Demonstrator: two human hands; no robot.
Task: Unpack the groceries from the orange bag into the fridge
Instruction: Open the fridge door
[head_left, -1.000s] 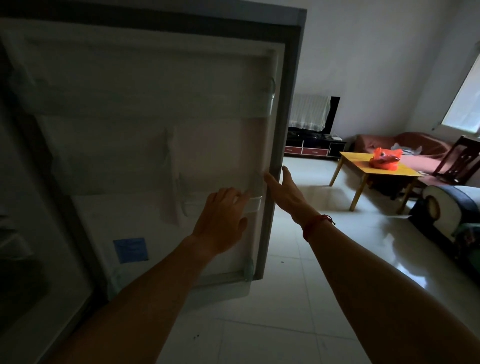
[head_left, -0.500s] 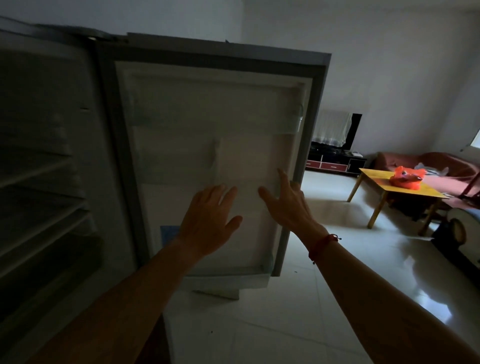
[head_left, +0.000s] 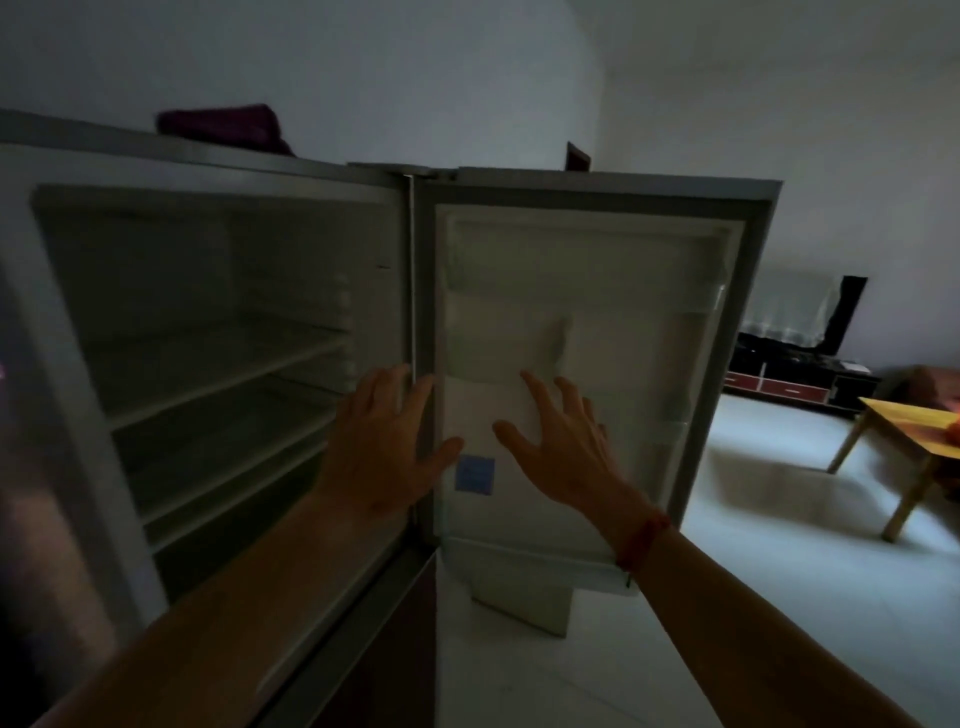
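Fridge (head_left: 218, 364) open, door (head_left: 587, 364) swung wide to the right; both hands raised in front of it, holding nothing.

Left hand (head_left: 384, 447): fingers spread, palm forward, at the hinge line between cabinet and door; contact with the frame cannot be told. Right hand (head_left: 561, 447): fingers spread, over the door's inner liner, just right of a blue sticker (head_left: 475, 474); red wristband (head_left: 641, 540) at the wrist. Shelves (head_left: 223, 374) inside the cabinet look bare, though the lighting is dim. Dark folded cloth (head_left: 223, 127) lies on the fridge top. Yellow bench (head_left: 919, 431) stands well apart at far right on the tiled floor (head_left: 753, 597); a sliver of orange (head_left: 955, 431), perhaps the bag, sits on it at the frame edge.
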